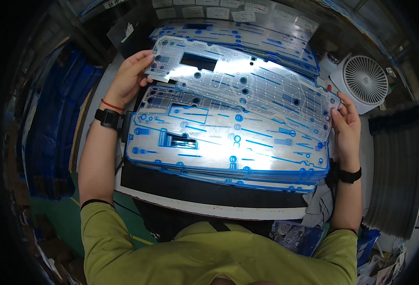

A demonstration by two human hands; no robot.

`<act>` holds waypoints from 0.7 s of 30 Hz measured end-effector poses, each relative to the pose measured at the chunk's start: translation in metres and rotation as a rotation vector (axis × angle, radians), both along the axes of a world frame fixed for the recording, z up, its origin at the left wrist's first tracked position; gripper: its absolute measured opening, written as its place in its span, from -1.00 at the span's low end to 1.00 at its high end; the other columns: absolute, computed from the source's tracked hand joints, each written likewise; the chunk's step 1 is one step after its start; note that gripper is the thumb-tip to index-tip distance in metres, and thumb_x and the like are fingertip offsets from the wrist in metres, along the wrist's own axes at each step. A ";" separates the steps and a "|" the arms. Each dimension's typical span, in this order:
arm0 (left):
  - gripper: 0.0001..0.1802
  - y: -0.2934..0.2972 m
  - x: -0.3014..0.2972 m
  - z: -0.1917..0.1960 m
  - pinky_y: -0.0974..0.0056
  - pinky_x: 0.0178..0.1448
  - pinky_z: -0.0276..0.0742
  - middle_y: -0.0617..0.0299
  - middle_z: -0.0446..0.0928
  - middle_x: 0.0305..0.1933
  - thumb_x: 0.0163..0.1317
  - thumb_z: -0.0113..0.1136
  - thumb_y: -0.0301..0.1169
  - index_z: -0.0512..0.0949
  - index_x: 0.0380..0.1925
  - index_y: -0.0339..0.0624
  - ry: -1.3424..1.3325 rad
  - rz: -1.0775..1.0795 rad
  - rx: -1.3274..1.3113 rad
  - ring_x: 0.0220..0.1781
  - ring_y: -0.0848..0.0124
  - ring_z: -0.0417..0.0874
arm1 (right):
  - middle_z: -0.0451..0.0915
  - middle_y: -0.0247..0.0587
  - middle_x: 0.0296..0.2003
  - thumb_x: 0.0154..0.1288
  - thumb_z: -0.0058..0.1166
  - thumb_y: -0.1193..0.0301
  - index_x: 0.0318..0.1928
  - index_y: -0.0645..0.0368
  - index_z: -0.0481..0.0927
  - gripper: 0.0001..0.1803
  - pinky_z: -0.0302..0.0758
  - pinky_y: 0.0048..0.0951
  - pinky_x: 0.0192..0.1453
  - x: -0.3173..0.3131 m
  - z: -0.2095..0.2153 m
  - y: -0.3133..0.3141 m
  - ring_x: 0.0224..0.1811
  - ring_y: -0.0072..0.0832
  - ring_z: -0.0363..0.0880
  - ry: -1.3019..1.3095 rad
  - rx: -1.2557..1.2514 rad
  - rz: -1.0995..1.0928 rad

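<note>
A long transparent plastic sheet [271,88] with fine lines, small holes and one rectangular cutout is raised at a tilt between my hands. My left hand [132,76] pinches its left end, thumb on top. At the opposite end, the thumb and fingers of my right hand [346,121] grip the right edge. Beneath it lies a stack of similar clear sheets with blue edges and slots [209,159]. The raised sheet covers the far part of this stack. Bright light glares off both surfaces.
Behind the raised sheet rests another pile of blue-edged sheets [276,42]. A white fan [365,80] stands at the back right. Blue stacked sheets [48,123] are at the left, and a dark grey stack [395,175] at the right. A grey cloth [319,206] hangs by the table edge.
</note>
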State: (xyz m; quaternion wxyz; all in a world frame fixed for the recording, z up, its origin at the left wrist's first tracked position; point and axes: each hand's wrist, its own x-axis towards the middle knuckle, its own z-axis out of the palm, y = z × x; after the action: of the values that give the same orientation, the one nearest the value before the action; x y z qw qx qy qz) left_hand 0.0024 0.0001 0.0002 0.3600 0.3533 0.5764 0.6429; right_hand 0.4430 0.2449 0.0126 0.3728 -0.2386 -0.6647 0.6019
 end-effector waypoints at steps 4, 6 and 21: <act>-0.72 0.001 0.004 0.003 0.68 -0.52 0.37 0.35 0.57 -0.32 0.40 0.08 -0.33 0.48 0.00 -0.26 0.009 0.022 -0.032 -0.51 0.73 0.49 | 0.58 -0.27 -0.12 0.37 -0.04 0.57 0.30 0.31 0.25 -0.49 0.45 -0.68 -0.12 -0.001 0.002 -0.004 -0.23 -0.67 0.51 0.019 -0.016 0.001; -0.73 0.000 0.000 -0.001 0.68 -0.51 0.37 0.35 0.57 -0.28 0.40 0.07 -0.34 0.48 0.00 -0.25 0.022 0.029 0.002 -0.50 0.74 0.49 | 0.58 -0.26 -0.11 0.37 -0.04 0.56 0.32 0.30 0.24 -0.48 0.45 -0.69 -0.12 0.000 0.001 -0.002 -0.22 -0.67 0.51 0.037 -0.012 0.025; -0.57 0.002 -0.009 -0.001 0.42 0.14 0.59 -0.03 0.49 0.17 0.47 -0.09 -0.29 0.34 0.21 -0.36 -0.094 0.138 0.195 0.17 0.29 0.56 | 0.57 -0.31 -0.11 0.37 0.08 0.39 0.05 0.26 0.56 -0.69 0.42 -0.57 0.00 0.004 -0.009 0.004 -0.10 -0.61 0.49 -0.426 0.139 0.079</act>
State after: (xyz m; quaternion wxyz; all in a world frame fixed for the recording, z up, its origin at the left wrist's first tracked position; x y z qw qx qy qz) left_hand -0.0071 0.0022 -0.0008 0.3054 0.3155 0.5167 0.7350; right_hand 0.4467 0.2489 0.0041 0.2159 -0.3079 -0.7769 0.5050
